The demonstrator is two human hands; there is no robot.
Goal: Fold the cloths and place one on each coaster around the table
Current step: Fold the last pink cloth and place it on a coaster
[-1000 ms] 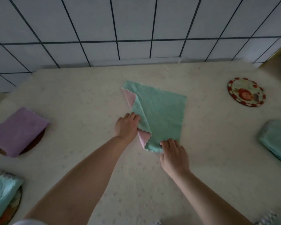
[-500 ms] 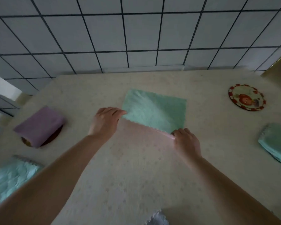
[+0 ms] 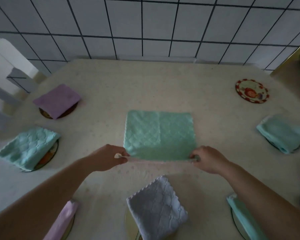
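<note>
A green cloth (image 3: pixel 158 134) with a pink underside lies folded in half at the middle of the table. My left hand (image 3: pixel 109 159) pinches its near left corner and my right hand (image 3: pixel 209 161) pinches its near right corner, with the pink edge stretched between them. A round coaster (image 3: pixel 251 90) with a red rim lies bare at the far right. Folded cloths sit on other coasters: purple (image 3: pixel 57 100) far left, light blue (image 3: pixel 27 148) left, green (image 3: pixel 282 133) right, grey-blue (image 3: pixel 157 209) near middle, pink (image 3: pixel 62 220) near left, green (image 3: pixel 244 219) near right.
The table (image 3: pixel 163 84) has a cream patterned cover and stands against a white tiled wall (image 3: pixel 145 23). A white and grey object (image 3: pixel 9 73) stands beyond the table's left corner. A brass-coloured frame (image 3: pixel 291 56) is at the far right.
The cloth went from a loose diagonal fold to a neat half fold. Both hands moved toward me to its near corners, and the camera tilted down, showing more near cloths.
</note>
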